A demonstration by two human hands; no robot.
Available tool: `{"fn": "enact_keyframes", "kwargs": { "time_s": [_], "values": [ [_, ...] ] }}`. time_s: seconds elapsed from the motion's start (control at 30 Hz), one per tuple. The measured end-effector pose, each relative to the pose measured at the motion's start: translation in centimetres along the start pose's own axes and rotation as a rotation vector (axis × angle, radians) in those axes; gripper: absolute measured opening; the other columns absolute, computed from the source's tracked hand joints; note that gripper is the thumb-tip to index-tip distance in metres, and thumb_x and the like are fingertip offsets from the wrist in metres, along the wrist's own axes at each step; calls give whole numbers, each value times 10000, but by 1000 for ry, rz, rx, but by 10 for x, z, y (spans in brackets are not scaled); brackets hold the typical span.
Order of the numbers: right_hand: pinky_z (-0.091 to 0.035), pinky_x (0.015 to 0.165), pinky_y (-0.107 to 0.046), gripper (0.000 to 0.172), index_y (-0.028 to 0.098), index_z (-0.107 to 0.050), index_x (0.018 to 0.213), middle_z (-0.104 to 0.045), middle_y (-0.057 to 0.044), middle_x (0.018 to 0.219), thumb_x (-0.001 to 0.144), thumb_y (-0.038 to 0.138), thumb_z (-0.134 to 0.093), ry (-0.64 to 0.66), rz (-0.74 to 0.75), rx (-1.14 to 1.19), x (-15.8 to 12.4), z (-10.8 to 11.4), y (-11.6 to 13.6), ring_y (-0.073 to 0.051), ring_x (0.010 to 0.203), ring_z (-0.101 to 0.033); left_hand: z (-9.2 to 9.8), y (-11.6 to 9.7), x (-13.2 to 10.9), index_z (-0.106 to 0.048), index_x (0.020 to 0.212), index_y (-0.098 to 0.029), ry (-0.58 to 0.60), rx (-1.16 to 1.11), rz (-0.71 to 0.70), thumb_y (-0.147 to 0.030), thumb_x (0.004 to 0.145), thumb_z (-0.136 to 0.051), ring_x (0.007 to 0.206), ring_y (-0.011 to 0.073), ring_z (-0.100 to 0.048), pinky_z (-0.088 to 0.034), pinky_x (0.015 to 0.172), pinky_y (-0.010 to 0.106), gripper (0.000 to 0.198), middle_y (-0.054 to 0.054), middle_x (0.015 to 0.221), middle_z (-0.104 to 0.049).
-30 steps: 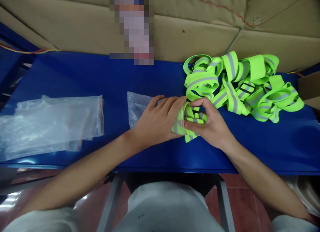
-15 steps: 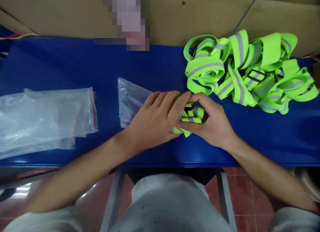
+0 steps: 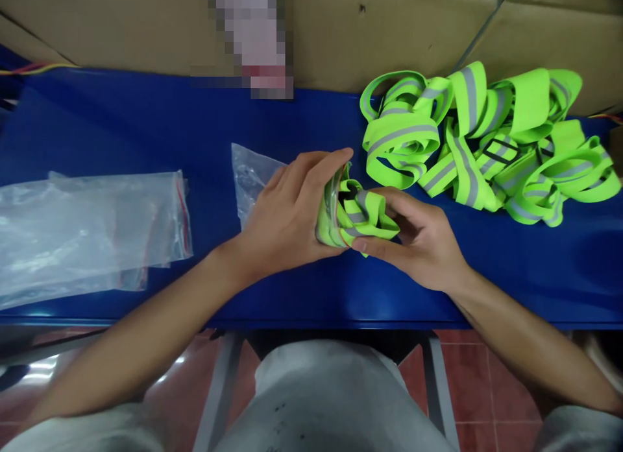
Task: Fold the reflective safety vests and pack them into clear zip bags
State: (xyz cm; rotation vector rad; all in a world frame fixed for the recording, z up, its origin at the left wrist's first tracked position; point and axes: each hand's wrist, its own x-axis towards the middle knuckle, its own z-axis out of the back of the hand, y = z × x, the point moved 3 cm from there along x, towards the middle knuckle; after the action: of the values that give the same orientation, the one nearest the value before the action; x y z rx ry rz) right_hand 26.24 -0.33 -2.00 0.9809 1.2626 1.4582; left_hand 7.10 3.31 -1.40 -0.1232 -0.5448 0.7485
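A clear zip-lock bag (image 3: 253, 173) lies under and within my left hand (image 3: 292, 212), its mouth turned to the right. Partly inside that mouth is a bundled neon-green reflective strap (image 3: 367, 215) with grey stripes, its loops sticking out. My left hand is wrapped round the bag and the strap part in it. My right hand (image 3: 418, 238) holds the protruding end from the right, thumb at the lower edge of the bag's mouth; its other fingers are partly hidden behind the strap.
Several flat clear bags with red seal lines (image 3: 97, 231) lie stacked at the left. A heap of neon-green reflective straps (image 3: 467, 141) with black buckles sits at the right back. Cardboard boxes (image 3: 379, 37) line the rear of the blue table (image 3: 146, 128).
My left hand has shifted slightly left and up, its fingers lifting off the bag's mouth. More of the strap now shows between my hands. My right hand has opened a little.
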Motion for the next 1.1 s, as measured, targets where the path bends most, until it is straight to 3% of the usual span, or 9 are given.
{"fn": "enact_keyframes", "kwargs": {
  "time_s": [0.17,0.27,0.37,0.53,0.6,0.73,0.93,1.0,1.1],
  "values": [
    [-526,819,-335,191,215,-703,908,-689,-31,977,860,372,-801,57,67,-78,0,-8,-3,-191,901,-632,-5,-7,-2,-368,1514,-151,15,148,-147,-507,956,-582,1215,343,-632,-516,1004,480,695,195,1323,-630],
    [-452,666,-298,248,199,-662,793,-609,6,782,865,404,-783,34,-14,-150,1,-14,-6,-151,736,-546,-12,-11,-4,-395,1539,-206,94,218,-206,-412,993,-524,1200,339,-644,-489,1040,511,598,166,1318,-647],
    [-429,657,-296,254,192,-658,759,-581,15,751,855,388,-787,12,-65,-183,3,-15,-8,-145,718,-523,-11,-12,-4,-375,1565,-256,131,196,-199,-395,996,-528,1226,335,-635,-460,1088,536,605,148,1344,-639],
    [-525,803,-335,248,219,-734,884,-670,-14,905,811,436,-831,98,-77,-5,8,2,-3,-199,861,-624,13,-7,-1,-183,1629,-192,163,126,-176,-559,920,-656,1352,380,-549,-444,1124,539,928,186,1471,-537],
    [-550,821,-351,309,234,-761,945,-693,-21,930,781,480,-850,142,-97,17,9,11,1,-215,881,-648,22,-6,-1,-260,1584,-115,134,139,-137,-617,866,-700,1358,390,-540,-440,1135,522,981,216,1477,-524],
    [-568,798,-344,337,225,-794,916,-721,-31,933,746,505,-872,243,-107,-10,8,13,1,-221,880,-668,20,-8,-4,-488,1394,-145,171,151,-132,-622,902,-618,1130,322,-682,-550,933,426,698,163,1308,-662],
    [-539,671,-297,356,211,-804,822,-685,-10,761,746,556,-850,162,-64,-76,14,-10,-11,-190,770,-641,1,-20,-3,-565,1333,-127,186,258,-175,-371,958,-543,1012,350,-703,-545,785,465,448,170,1195,-711],
    [-528,655,-282,310,206,-796,780,-674,-3,732,748,507,-862,187,-18,-135,15,-12,-8,-172,734,-630,-1,-21,-3,-577,1308,-125,171,256,-197,-331,967,-528,1005,344,-705,-538,774,457,402,167,1170,-716],
    [-566,775,-303,261,219,-813,935,-734,-7,864,774,419,-858,332,-25,-116,13,-4,0,-189,830,-679,3,-18,-3,-558,1310,-116,127,209,-218,-426,952,-573,989,346,-711,-529,766,449,474,163,1162,-724]
  ]
}}
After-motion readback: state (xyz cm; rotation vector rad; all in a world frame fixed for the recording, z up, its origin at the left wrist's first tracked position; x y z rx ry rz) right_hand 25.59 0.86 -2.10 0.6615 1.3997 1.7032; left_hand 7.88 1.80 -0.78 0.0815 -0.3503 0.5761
